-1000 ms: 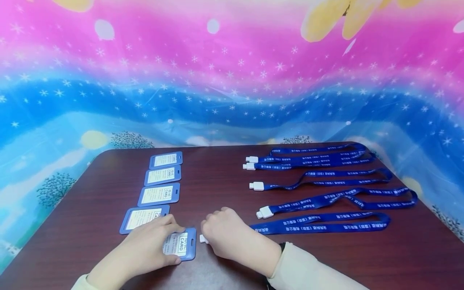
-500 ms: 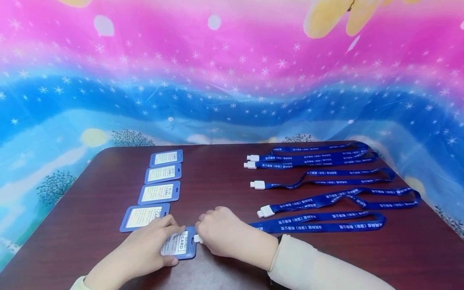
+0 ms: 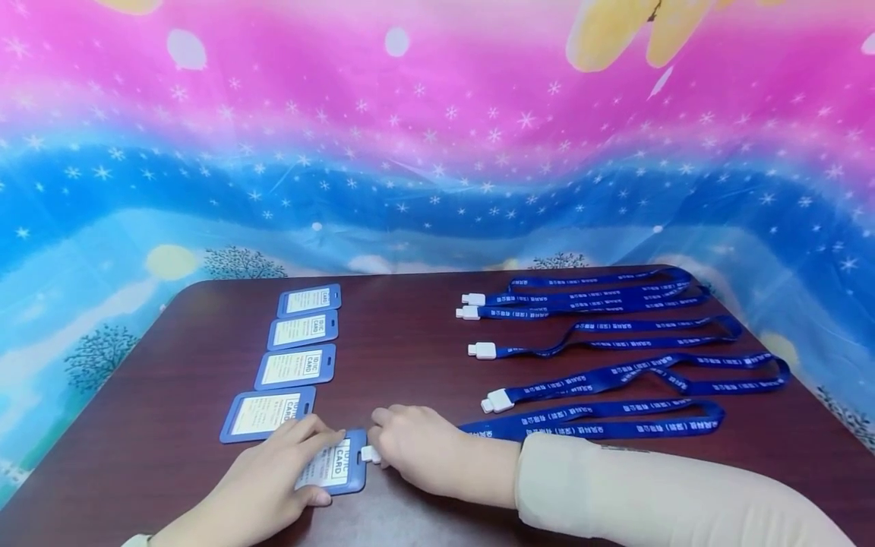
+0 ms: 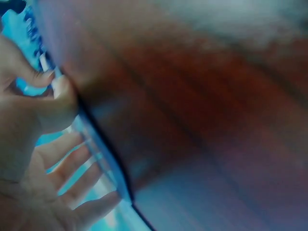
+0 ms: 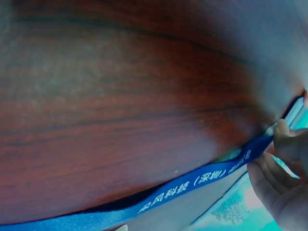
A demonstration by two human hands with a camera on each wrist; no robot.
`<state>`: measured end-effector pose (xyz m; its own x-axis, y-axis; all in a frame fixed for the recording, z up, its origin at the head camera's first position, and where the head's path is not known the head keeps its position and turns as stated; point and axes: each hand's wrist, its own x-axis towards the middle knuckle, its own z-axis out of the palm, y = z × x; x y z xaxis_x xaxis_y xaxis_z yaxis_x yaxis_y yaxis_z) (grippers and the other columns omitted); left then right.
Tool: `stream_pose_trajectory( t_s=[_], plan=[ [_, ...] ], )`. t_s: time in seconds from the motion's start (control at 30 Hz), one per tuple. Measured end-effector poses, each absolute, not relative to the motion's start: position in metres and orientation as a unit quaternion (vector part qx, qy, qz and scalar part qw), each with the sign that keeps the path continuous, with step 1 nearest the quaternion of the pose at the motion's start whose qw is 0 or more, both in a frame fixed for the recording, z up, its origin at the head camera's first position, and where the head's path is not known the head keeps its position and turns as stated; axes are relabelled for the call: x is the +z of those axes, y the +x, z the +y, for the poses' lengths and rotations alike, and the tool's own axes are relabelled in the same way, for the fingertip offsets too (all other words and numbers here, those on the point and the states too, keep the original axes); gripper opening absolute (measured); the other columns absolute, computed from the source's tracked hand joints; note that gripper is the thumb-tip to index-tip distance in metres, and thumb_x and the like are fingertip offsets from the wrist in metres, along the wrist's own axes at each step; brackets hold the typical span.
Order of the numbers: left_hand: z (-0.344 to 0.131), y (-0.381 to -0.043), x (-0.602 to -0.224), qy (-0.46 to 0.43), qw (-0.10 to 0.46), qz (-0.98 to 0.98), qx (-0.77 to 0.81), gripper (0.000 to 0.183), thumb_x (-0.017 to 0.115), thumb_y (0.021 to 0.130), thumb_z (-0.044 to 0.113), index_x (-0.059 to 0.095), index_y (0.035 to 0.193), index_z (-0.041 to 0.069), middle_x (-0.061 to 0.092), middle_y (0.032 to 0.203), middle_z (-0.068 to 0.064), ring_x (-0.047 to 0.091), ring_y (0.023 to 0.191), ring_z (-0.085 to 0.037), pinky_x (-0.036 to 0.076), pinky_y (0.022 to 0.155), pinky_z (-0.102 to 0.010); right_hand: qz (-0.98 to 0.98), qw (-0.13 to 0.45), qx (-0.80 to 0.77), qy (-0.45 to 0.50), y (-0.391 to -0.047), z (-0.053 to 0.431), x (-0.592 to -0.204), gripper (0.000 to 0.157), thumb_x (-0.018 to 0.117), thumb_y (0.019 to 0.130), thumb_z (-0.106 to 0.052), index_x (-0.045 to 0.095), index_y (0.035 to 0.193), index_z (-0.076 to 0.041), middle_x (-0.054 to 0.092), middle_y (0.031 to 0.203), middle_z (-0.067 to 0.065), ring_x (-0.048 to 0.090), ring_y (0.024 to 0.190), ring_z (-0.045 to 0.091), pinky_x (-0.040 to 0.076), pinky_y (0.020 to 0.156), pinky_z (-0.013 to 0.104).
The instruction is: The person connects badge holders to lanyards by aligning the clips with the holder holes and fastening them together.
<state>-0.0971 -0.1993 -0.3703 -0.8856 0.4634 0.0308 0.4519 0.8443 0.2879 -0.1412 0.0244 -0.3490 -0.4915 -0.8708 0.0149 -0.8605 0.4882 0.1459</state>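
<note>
My left hand (image 3: 263,479) holds a blue ID card holder (image 3: 352,472) flat on the table, thumb on its near edge and fingers over its far side. The hand covers the holder's left part. Just right of the holder's slotted end, my right hand (image 3: 427,448) pinches the white clip (image 3: 371,454) of a blue lanyard. The clip's tip meets the slot; whether it passes through cannot be made out. From that hand the printed strap (image 3: 615,430) runs rightward, also visible as a blue strap (image 5: 192,185) in the right wrist view.
Several more blue card holders (image 3: 297,366) lie in a column at the left. Several blue lanyards with white clips (image 3: 482,350) are laid out on the right. The dark red-brown table (image 3: 403,349) ends at a colourful cloth backdrop (image 3: 410,152).
My right hand has moved left, bringing the white clip from a small gap away up to the holder's slotted end. The strap slid left with it. My left hand stays on the holder.
</note>
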Motion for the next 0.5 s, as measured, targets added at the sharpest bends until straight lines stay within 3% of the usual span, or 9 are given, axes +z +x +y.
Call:
stream_pose_trajectory(
  t_s=[0.2, 0.5],
  plan=[
    [-0.1929, -0.0943, -0.3726, 0.222, 0.000, 0.966, 0.131, 0.055, 0.087, 0.072, 0.027, 0.068, 0.123, 0.016, 0.053, 0.110, 0.017, 0.048, 0.098, -0.009, 0.046, 0.059, -0.025, -0.864, 0.067, -0.067, 0.495, -0.1369, 0.0244, -0.3522, 0.023, 0.071, 0.094, -0.027, 0.074, 0.112, -0.013, 0.061, 0.093, -0.004, 0.056, 0.082, 0.004, 0.054, 0.070, 0.018],
    [-0.1914, -0.0952, -0.3716, 0.215, -0.014, 0.969, 0.124, 0.054, 0.089, 0.069, 0.029, 0.070, 0.118, 0.019, 0.053, 0.104, 0.018, 0.049, 0.095, -0.007, 0.047, 0.060, -0.026, -0.857, 0.106, -0.082, 0.498, -0.1316, 0.0238, -0.3545, 0.015, 0.070, 0.094, -0.017, 0.075, 0.108, -0.012, 0.062, 0.093, -0.003, 0.058, 0.083, 0.006, 0.055, 0.069, 0.018]
  ],
)
